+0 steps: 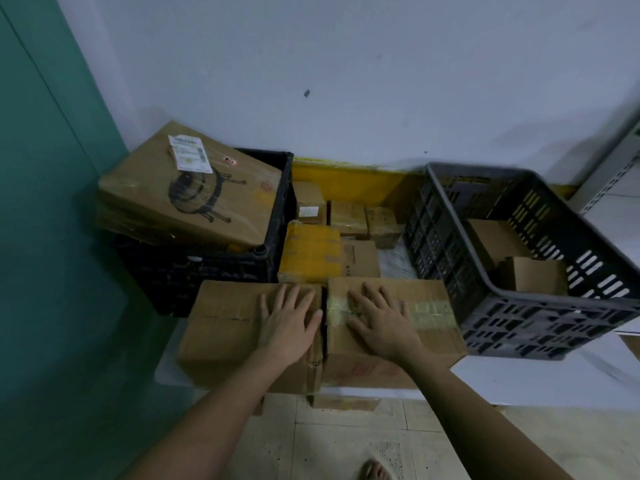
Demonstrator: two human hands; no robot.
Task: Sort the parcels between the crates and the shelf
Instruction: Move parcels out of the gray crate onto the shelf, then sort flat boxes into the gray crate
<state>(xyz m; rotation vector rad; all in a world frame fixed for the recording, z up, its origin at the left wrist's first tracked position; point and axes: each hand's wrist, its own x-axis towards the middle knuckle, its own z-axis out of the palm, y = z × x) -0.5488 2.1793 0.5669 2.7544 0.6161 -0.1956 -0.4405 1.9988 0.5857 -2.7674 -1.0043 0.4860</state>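
Note:
Two brown cardboard boxes sit side by side on the floor in front of me. My left hand [289, 320] lies flat, fingers spread, on top of the left box [221, 327]. My right hand [381, 320] lies flat on the taped right box [433, 317]. Neither hand grips anything. A black crate [273, 216] at the left holds a large flat parcel [194, 192] with a white label, tilted over its rim. A grey crate [446, 233] at the right holds two small cardboard boxes [533, 275]. A metal shelf edge [620, 164] shows at the far right.
Between the crates lie a yellow-taped parcel [311, 254] and several small brown boxes [360, 220] against a yellow strip at the wall's foot. A green wall [45, 237] stands on the left, tiled floor [346, 441] near me, my foot [375, 471] at the bottom edge.

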